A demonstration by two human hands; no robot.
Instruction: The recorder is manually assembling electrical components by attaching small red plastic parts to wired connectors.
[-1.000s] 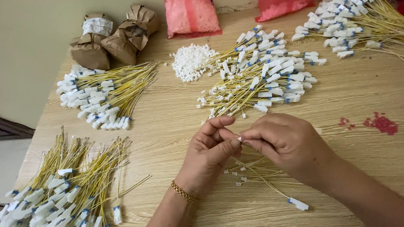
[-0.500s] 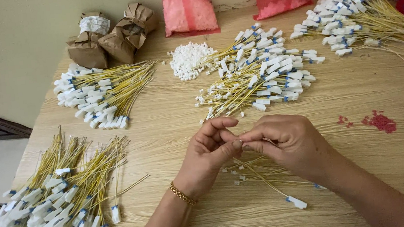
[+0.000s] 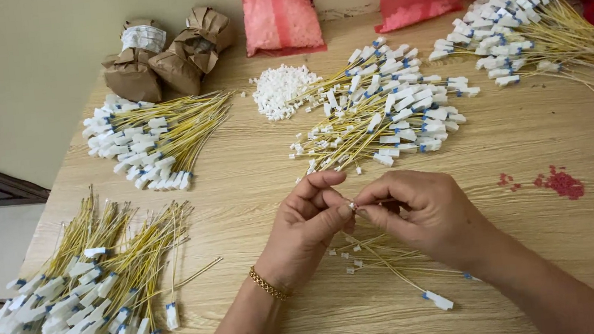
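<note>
**A:** what's going on at the wooden table (image 3: 254,171) rn?

**B:** both hands meet in the middle. Left hand (image 3: 308,225) and right hand (image 3: 423,209) have thumb + forefinger tips pressed together, pinching a tiny white connector (image 3: 351,204) btwn them, other fingers curled. Can't tell which hand grips it tighter tbh.

**A:** and the wires?

**B:** a few loose yellow wires (image 3: 393,263) lie on the table right under the hands. Bigger bundles w/ white tags sit front left (image 3: 91,296), back left (image 3: 153,141) and just past the hands (image 3: 387,118). Small white pile (image 3: 281,88) behind that.
</note>
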